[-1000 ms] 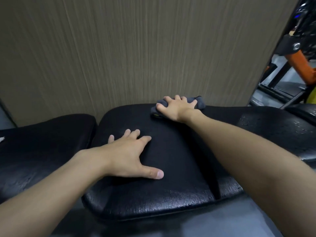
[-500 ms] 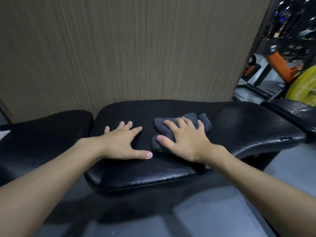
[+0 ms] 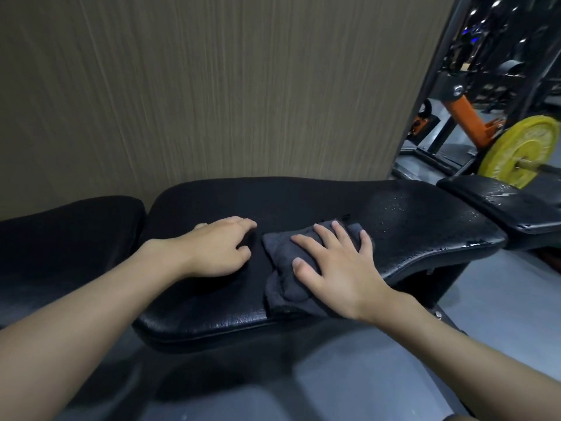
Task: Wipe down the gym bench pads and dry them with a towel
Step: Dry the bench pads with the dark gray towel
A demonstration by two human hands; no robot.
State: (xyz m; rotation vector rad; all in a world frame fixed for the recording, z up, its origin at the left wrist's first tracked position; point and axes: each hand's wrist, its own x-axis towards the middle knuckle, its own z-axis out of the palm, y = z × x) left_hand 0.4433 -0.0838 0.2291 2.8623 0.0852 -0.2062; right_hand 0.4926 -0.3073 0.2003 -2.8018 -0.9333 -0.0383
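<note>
A black bench pad [image 3: 303, 202] stretches across the middle, with water droplets on its right part. On it lies a folded dark grey towel [image 3: 280, 253]. My right hand [image 3: 337, 268] presses flat on the towel with spread, straight fingers, near the pad's front edge. Just left of the towel, my left hand [image 3: 218, 247] rests on the pad with its fingers loosely curled and holds nothing. A second black pad [image 3: 66, 238] sits to the left, and a third, wet black pad [image 3: 504, 205] lies at the right.
A brown panel wall [image 3: 212, 86] rises right behind the bench. To the right stand a yellow weight plate [image 3: 522, 150] on a bar, an orange machine arm [image 3: 464, 120] and dark racks. Grey floor [image 3: 501, 299] lies in front and to the right.
My right hand has dragged the towel from the pad's far edge toward the front edge. My left hand has stayed on the pad, its fingers curling from flat.
</note>
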